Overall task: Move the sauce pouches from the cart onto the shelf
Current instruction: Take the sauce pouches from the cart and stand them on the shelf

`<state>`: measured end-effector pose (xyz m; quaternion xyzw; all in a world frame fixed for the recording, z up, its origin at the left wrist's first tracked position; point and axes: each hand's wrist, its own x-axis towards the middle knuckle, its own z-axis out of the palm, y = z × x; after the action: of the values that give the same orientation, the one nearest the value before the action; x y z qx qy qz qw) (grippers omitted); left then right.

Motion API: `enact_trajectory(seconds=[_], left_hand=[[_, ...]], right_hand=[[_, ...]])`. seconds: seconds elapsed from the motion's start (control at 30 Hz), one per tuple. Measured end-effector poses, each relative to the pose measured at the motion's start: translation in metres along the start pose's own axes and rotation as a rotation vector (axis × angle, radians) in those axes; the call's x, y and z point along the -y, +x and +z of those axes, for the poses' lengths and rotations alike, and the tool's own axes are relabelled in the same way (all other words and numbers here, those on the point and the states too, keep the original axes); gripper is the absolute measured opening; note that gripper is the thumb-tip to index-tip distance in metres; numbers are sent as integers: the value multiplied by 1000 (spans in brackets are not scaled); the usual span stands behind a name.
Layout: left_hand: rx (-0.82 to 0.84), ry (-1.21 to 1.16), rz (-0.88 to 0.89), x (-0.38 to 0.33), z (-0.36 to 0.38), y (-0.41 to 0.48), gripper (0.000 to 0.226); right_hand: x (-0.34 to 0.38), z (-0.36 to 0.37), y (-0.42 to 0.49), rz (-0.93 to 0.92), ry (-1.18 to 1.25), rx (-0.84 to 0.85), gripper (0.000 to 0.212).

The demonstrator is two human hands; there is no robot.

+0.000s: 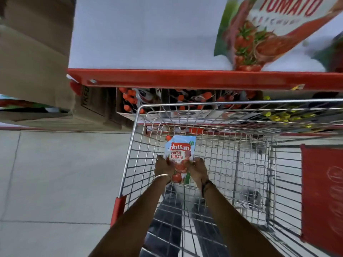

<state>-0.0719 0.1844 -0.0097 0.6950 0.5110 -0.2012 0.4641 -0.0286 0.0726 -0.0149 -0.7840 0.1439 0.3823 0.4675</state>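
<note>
1. Left hand (163, 166) grips the left edge of the sauce pouch (181, 156); fingers closed on it.
2. The pouch stands upright inside the cart (130, 160), near its front-left corner, spout cap uppermost.
3. Right hand (198, 168) clamps the pouch's right edge.
4. Step in hand, by judgement: pick-up from the cart. The next move calls for a lift clear of the wire front rim, then forward over the shelf's (148, 34) red front edge.
5. The shelf is bare across left and centre; a tomato pouch (269, 30) occupies its right end.
</note>
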Motion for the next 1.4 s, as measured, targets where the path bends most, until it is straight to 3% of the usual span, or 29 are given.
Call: enact_trajectory(seconds=[0.23,0.4,0.67,0.8,1.0,1.23,1.4], left_hand=[[60,19,-76,5,-2,14,35],[73,13,1,4,-11,-1,31],[-28,-218,69,-16,-49,-70,23],[-65,-277,201,-29,-76,-115,23],[-98,-536,420,-58,-128,-175,21],[-150,-636,715,-97,-189,-210,32],[-228,-750,837,-141,-229,-227,34]], right_hand=[[-3,7,7,65,-33,-26,21],[2,-2,-11,7,-83,-29,16],[40,-28,-78,-113,9,-57,16],[69,-41,-121,-218,40,-55,9],[125,-60,-183,-466,77,-69,23],[198,-66,-234,-698,91,-91,24],[259,-63,-254,-847,42,-214,29]])
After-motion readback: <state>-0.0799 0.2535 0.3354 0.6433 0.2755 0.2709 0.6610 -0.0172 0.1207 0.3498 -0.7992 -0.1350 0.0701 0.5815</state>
